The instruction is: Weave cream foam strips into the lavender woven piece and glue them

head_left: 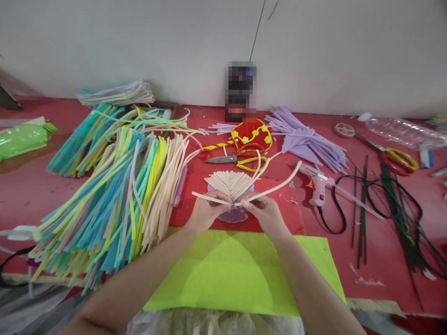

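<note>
My left hand (209, 209) and my right hand (263, 211) pinch a cream pipe cleaner (279, 187) with closed fingers. Its two ends stick out past the hands, the right one longer and curving upward. The pinched middle sits over the lower part of a fan-like piece (230, 182) made of cream pipe cleaners laid in V-shaped rows. A purple round base (232, 215) shows under and around that piece, partly hidden by my fingers. Loose cream ends curl up from its upper right side.
Scissors (249, 163) and a red-and-yellow pipe cleaner piece (253, 135) lie just beyond. A glue gun (317, 186) and dark green stems (398, 214) are at right. Many coloured pipe cleaners (101, 209) fill the left. A yellow-green sheet (244, 270) lies in front.
</note>
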Action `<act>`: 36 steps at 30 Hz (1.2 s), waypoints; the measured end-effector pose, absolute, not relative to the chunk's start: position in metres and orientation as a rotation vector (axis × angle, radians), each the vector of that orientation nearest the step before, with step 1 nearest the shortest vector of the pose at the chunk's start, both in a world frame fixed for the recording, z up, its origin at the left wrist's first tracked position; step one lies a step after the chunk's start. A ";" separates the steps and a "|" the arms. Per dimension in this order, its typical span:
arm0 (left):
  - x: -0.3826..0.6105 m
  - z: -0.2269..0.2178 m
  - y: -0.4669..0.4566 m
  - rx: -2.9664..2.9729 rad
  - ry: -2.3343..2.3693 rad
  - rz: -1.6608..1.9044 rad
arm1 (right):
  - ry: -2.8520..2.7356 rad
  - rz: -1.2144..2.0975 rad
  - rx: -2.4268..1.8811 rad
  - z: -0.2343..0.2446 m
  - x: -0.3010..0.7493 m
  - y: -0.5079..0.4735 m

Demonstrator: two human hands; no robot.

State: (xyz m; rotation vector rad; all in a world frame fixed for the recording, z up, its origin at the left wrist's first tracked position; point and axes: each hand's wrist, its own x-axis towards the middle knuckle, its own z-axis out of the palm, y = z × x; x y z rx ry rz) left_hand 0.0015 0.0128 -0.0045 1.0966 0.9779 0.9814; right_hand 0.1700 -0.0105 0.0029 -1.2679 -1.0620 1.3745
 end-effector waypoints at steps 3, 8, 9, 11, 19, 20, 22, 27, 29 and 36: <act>0.001 -0.004 0.011 1.091 0.963 0.982 | -1.055 1.431 -1.249 0.001 0.172 -0.011; 0.000 -0.002 0.009 1.137 0.913 0.897 | -1.051 1.522 -1.248 0.003 0.173 -0.012; 0.000 -0.001 0.008 1.143 0.904 0.868 | -1.061 1.541 -1.234 0.004 0.173 -0.012; -0.001 -0.001 0.008 1.155 0.898 0.824 | -1.075 1.571 -1.207 0.006 0.173 -0.012; 0.000 -0.002 0.008 1.141 0.896 0.828 | -1.085 1.523 -1.210 0.004 0.175 -0.013; 0.000 -0.003 0.008 1.130 0.894 0.831 | -1.083 1.513 -1.216 0.003 0.175 -0.013; 0.000 -0.005 0.008 1.113 0.887 0.827 | -1.087 1.505 -1.222 0.002 0.177 -0.013; -0.001 -0.009 0.009 1.132 0.870 0.803 | -1.085 1.551 -1.223 0.003 0.177 -0.013; -0.002 -0.009 0.009 1.157 0.882 0.810 | -1.080 1.563 -1.221 0.003 0.176 -0.013; -0.001 -0.009 0.008 1.140 0.912 0.856 | -1.070 1.596 -1.203 0.000 0.174 -0.014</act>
